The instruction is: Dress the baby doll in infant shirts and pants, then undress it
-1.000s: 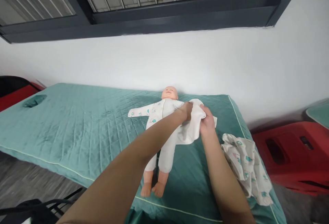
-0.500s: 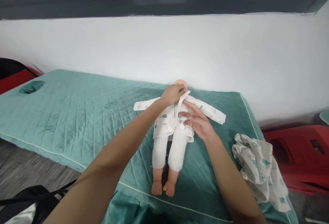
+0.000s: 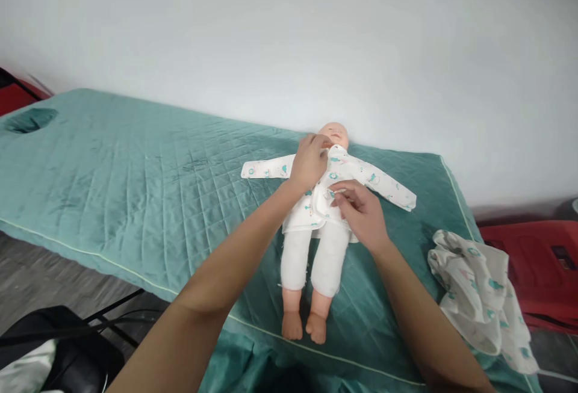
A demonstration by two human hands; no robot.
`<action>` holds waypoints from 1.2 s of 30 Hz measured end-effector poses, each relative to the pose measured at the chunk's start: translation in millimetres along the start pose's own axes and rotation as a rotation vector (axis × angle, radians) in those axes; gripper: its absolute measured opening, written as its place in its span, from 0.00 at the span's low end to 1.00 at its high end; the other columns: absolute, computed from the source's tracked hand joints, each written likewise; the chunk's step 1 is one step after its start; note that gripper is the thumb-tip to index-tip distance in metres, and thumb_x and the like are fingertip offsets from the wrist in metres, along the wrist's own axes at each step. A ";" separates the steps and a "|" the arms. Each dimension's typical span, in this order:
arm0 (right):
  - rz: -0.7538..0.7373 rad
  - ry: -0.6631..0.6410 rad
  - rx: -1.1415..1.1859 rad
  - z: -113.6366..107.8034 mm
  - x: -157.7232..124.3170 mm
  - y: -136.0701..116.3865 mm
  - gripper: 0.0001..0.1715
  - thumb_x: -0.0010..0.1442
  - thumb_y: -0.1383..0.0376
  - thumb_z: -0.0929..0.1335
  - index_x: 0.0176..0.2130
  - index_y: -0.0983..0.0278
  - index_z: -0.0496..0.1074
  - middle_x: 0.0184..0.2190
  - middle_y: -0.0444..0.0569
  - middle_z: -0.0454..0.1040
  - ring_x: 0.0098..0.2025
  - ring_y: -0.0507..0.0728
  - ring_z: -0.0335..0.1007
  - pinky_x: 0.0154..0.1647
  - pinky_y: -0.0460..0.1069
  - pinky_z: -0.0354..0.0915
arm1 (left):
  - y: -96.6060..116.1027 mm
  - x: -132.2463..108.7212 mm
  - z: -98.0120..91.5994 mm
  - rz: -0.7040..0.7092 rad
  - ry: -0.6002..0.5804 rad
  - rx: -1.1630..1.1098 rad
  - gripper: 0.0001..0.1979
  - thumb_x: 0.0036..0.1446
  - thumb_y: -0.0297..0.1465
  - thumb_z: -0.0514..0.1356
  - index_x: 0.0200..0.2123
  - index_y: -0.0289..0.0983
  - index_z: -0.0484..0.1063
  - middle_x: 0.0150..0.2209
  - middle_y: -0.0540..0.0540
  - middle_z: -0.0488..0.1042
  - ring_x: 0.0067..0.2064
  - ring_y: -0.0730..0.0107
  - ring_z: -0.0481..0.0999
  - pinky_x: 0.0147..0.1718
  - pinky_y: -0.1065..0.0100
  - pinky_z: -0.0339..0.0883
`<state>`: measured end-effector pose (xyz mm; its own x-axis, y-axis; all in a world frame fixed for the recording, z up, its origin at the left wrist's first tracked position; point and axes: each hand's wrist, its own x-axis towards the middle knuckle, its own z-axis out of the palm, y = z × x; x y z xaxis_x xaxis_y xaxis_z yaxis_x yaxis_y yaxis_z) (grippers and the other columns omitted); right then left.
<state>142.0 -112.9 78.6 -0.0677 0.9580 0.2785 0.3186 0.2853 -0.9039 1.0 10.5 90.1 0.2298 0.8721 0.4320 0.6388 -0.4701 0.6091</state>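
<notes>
A baby doll (image 3: 335,132) lies on its back, its feet towards me. It wears a white baby shirt (image 3: 365,176) printed with small green figures, sleeves spread to both sides. My left hand (image 3: 310,161) is closed at the shirt's collar, fingers curled by the doll's neck and hiding part of the chest. Lower on the front, my right hand (image 3: 363,209) pinches the shirt near the overlapping flap's edge with thumb and forefinger. White coverings (image 3: 329,260) wrap the doll's legs, and its bare feet show below.
Under the doll is a green quilted bed cover (image 3: 158,188) with a hole near its far left end. Crumpled printed clothing (image 3: 483,290) lies at the right edge. A red plastic stool (image 3: 537,260) stands beyond it, and a white wall (image 3: 271,50) runs behind.
The lifted front flap now lies down across the doll's chest. My left hand has moved off the doll's face to the collar side. The view has tilted down.
</notes>
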 end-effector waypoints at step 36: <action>-0.313 0.292 -0.662 -1.9 -77.3 43.4 0.17 0.61 0.72 0.65 0.49 0.61 0.71 0.44 0.54 0.72 0.47 0.62 0.70 0.45 0.58 0.72 | -44.3 -200.5 -47.1 -0.101 -0.115 -0.209 0.17 0.61 0.28 0.57 0.53 0.40 0.67 0.45 0.44 0.74 0.47 0.62 0.74 0.51 0.57 0.67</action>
<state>162.9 -174.6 18.5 -0.0254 0.7636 0.6452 0.8285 0.3773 -0.4139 -107.9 -150.0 7.8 0.2624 0.9202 0.2905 0.4998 -0.3871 0.7748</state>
